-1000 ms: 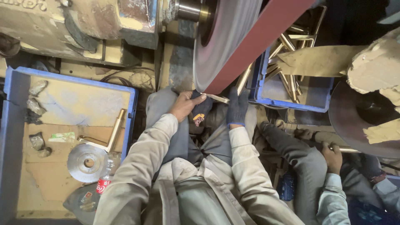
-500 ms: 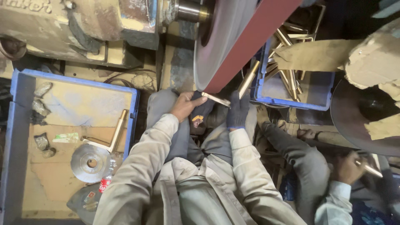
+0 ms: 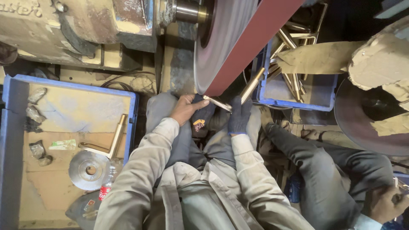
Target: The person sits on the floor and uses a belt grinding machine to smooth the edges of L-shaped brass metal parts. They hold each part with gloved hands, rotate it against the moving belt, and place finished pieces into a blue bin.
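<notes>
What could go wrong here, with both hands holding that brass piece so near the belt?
1. The left hand is bare and sits close to the red abrasive belt; a slip could bring the fingers onto it.
2. The angled brass piece is held at the belt's lower edge by the gloved right hand; the belt might snatch it out of the grip.
3. A second person's leg lies right beside the work, where a thrown piece might land.

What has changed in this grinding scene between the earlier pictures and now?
The co-worker's hand has dropped toward the lower right corner. The left hand and gloved right hand still hold the brass piece at the belt. The blue tray is unchanged.
</notes>
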